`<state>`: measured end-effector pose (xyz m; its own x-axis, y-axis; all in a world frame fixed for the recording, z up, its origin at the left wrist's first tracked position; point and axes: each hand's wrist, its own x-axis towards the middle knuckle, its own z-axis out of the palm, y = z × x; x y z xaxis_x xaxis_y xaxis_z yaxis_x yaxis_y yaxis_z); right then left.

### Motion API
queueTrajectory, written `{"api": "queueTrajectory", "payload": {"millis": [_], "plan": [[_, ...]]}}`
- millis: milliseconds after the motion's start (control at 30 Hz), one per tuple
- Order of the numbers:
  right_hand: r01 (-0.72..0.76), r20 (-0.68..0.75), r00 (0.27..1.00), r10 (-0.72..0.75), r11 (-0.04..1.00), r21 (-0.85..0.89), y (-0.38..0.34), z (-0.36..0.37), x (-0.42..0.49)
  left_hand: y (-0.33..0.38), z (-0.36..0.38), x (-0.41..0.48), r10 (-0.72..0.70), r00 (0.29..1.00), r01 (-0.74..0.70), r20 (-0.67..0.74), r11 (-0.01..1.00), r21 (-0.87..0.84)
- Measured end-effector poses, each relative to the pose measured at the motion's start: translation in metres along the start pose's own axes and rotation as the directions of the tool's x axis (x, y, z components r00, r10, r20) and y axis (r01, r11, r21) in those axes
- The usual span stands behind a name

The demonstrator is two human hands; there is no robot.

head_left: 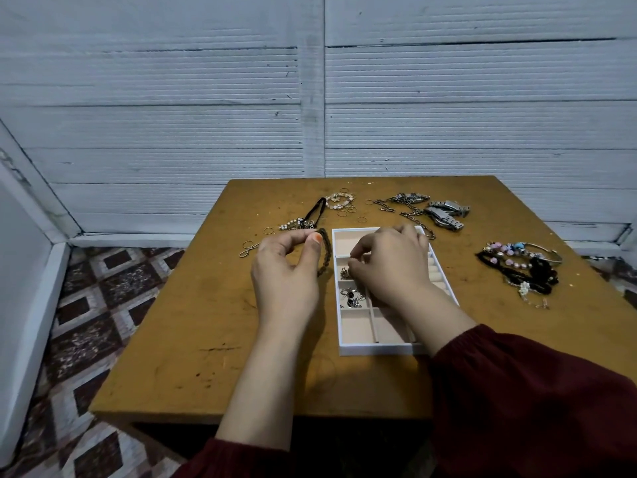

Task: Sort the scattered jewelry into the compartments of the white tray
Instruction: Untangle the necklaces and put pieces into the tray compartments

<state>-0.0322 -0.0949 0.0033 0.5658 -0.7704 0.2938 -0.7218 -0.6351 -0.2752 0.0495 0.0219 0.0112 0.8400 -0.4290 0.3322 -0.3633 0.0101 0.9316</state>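
Observation:
The white tray (374, 349) with beige compartments lies mid-table. Small earrings (352, 297) fill one left compartment, and another small piece (344, 272) lies in the one above. My right hand (389, 263) hovers over the tray with fingertips pinched together; whether it holds anything is hidden. My left hand (286, 267) is left of the tray, thumb and finger pinching a brown braided bracelet (324, 251) that hangs down to the table. Loose gold rings (348, 210), a beaded bracelet (339, 200) and a black cord necklace (315, 213) lie beyond.
Metal chains (403, 205) and silver watches (446, 213) lie at the back right of the wooden table (193, 322). A heap of beaded bracelets and black necklaces (520, 265) sits at the right edge. A white panelled wall stands behind.

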Motion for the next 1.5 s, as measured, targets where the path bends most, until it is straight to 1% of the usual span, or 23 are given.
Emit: {"api": "queueTrajectory", "payload": {"millis": [133, 300, 433, 567, 733, 800, 900, 967, 1100, 1267, 1400, 1500], "plan": [[-0.042, -0.051, 0.998, 0.048, 0.993, 0.111, 0.009, -0.009, -0.004, 0.005, 0.002, -0.002, 0.002, 1.0, -0.002, 0.021, 1.0, -0.018], [-0.085, -0.08, 0.991, 0.104, 0.974, 0.21, 0.039, -0.024, -0.018, 0.014, 0.007, -0.008, 0.046, 0.997, -0.044, 0.058, 0.999, -0.032], [-0.113, -0.128, 0.982, 0.138, 0.976, 0.187, 0.064, -0.029, -0.036, 0.019, 0.017, -0.016, 0.059, 0.992, -0.053, 0.115, 0.997, -0.047], [-0.109, -0.185, 0.974, 0.131, 0.986, 0.127, 0.083, -0.029, -0.054, 0.021, 0.027, -0.024, 0.078, 0.986, -0.07, 0.147, 0.996, -0.06], [-0.104, -0.203, 0.973, 0.11, 0.994, 0.038, 0.107, -0.024, -0.068, 0.023, 0.033, -0.032, 0.068, 0.978, -0.061, 0.198, 0.997, -0.043], [-0.089, -0.167, 0.982, 0.089, 0.996, 0.006, 0.116, -0.023, -0.069, 0.023, 0.035, -0.035, 0.071, 0.972, -0.068, 0.224, 0.997, -0.023], [-0.037, -0.05, 0.998, 0.035, 0.998, -0.051, 0.125, -0.018, -0.071, 0.022, 0.036, -0.036, 0.085, 0.964, -0.088, 0.253, 0.996, 0.003], [-0.016, 0.008, 1.0, 0.016, 0.998, -0.053, 0.127, -0.017, -0.072, 0.019, 0.038, -0.036, 0.089, 0.959, -0.101, 0.271, 0.995, 0.028], [-0.072, 0.119, 0.99, 0.076, 0.997, -0.041, 0.128, -0.019, -0.07, 0.013, 0.04, -0.035, 0.081, 0.947, -0.106, 0.311, 0.992, 0.066], [-0.091, 0.142, 0.986, 0.091, 0.996, -0.009, 0.128, -0.021, -0.073, 0.006, 0.042, -0.033, 0.047, 0.94, -0.083, 0.338, 0.992, 0.094], [-0.096, 0.141, 0.985, 0.096, 0.995, -0.004, 0.127, -0.021, -0.073, 0.003, 0.045, -0.031, -0.013, 0.917, -0.044, 0.398, 0.99, 0.133], [-0.101, 0.144, 0.984, 0.101, 0.995, -0.009, 0.127, -0.02, -0.074, 0.004, 0.048, -0.028, -0.011, 0.906, -0.068, 0.423, 0.983, 0.171]]}}
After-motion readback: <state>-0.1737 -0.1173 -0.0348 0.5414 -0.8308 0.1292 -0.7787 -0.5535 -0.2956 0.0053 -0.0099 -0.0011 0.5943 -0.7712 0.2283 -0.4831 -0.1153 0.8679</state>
